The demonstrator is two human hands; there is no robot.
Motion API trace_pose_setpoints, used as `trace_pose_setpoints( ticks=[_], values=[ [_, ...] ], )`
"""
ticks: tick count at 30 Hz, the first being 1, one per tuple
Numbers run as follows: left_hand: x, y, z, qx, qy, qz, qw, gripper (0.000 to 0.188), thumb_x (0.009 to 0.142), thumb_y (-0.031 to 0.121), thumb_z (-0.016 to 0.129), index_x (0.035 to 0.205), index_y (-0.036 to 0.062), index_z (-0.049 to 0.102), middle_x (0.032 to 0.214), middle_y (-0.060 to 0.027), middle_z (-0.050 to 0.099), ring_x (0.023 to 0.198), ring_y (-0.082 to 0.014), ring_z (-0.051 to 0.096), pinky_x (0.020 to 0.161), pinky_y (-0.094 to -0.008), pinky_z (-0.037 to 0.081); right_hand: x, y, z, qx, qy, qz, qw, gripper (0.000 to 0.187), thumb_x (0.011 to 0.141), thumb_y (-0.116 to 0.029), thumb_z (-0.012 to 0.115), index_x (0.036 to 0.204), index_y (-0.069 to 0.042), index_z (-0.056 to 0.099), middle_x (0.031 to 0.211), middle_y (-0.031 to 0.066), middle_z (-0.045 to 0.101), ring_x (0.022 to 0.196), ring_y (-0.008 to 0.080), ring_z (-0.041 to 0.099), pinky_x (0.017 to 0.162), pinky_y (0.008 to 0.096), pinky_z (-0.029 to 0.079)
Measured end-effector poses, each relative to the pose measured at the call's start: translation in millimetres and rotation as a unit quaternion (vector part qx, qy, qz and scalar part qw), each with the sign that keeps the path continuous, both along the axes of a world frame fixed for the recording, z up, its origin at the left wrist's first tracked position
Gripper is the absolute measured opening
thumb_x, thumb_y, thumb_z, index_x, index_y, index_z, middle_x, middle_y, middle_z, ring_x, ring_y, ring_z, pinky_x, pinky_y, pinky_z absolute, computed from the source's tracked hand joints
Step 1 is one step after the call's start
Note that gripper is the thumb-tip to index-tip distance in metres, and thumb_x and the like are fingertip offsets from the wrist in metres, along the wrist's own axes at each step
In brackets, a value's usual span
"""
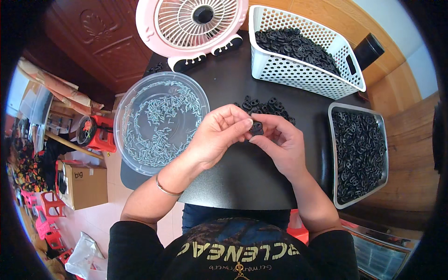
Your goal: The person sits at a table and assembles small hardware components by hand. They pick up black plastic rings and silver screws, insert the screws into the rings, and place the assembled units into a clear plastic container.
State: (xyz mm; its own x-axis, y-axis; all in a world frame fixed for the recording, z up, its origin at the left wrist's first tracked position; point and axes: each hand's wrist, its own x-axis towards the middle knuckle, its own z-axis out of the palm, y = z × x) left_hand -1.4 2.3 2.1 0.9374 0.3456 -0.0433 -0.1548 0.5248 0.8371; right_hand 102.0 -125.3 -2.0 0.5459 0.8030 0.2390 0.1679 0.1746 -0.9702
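Note:
Over the middle of the dark table, my left hand (223, 130) and my right hand (279, 139) meet at a small black plastic piece with holes (257, 129). It looks like a cord lock. Thumb and fingers of both hands are closed on it, and the left fingertips partly hide it. Just beyond my hands lies a loose pile of similar black pieces (273, 107). To the left of my left hand stands a round clear tub (120, 119) with many small silvery pieces, springs or screws, too small to tell which.
A metal tray (334, 154) full of black oval pieces lies at the right. At the back right stands a white perforated basket (298, 80) of black pieces. A pink fan (154, 23) is at the back left. Left of the table are a cardboard box (88, 186) and red stools (52, 205).

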Motion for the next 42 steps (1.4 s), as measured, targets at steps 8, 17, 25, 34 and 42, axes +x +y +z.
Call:
trace_pose_setpoints(
  ticks=[8,17,25,34,42],
  values=[
    [0,2,-3,0.044,0.022,-0.002,0.999,0.006,0.081,0.005,0.058,0.079,0.0035,0.052,0.072,-0.0033,0.058,0.065,-0.0068,0.053,0.058,-0.019,0.042,2,0,-6,-0.007,-0.026,-0.008,1.0,0.028,0.068,-0.003,0.07,0.094,-0.004,0.061,0.07,-0.0015,0.055,0.062,0.0032,0.052,0.056,0.0168,0.044],
    [-1,2,-4,0.04,0.025,-0.006,0.999,0.008,0.08,0.003,0.059,0.076,0.0029,0.052,0.073,-0.0037,0.058,0.064,-0.0065,0.053,0.059,-0.0195,0.043,0,0,-9,-0.011,-0.02,-0.02,1.0,0.023,0.068,-0.003,0.07,0.09,-0.004,0.061,0.068,-0.0019,0.055,0.06,0.0027,0.05,0.054,0.0167,0.042],
    [0,2,1,0.055,0.013,0.009,0.998,0.008,0.079,0.002,0.06,0.077,0.0023,0.052,0.073,-0.0045,0.059,0.065,-0.007,0.053,0.06,-0.0197,0.043,-1,6,-8,0.026,0.022,-0.005,0.999,0.025,0.069,-0.003,0.07,0.092,-0.004,0.06,0.067,-0.0033,0.053,0.06,0.0021,0.048,0.055,0.0163,0.04],
    [-6,12,13,0.137,0.027,0.002,0.99,0.009,0.079,0.004,0.059,0.086,0.0013,0.053,0.078,-0.0054,0.06,0.068,-0.0085,0.056,0.06,-0.0194,0.043,1,4,-4,-0.01,-0.058,-0.03,0.998,0.025,0.069,-0.003,0.07,0.092,-0.004,0.06,0.068,-0.0031,0.053,0.059,0.0023,0.047,0.053,0.0166,0.039],
    [-48,55,63,0.518,0.077,0.133,0.842,0.012,0.077,0.004,0.06,0.088,0.0014,0.056,0.079,-0.0037,0.059,0.074,-0.0097,0.056,0.065,-0.0224,0.044,61,55,61,0.139,0.025,-0.182,0.973,0.044,0.077,-0.006,0.062,0.116,0.006,0.044,0.079,0.005,0.057,0.072,0.0101,0.054,0.066,0.0211,0.044]
  ],
)
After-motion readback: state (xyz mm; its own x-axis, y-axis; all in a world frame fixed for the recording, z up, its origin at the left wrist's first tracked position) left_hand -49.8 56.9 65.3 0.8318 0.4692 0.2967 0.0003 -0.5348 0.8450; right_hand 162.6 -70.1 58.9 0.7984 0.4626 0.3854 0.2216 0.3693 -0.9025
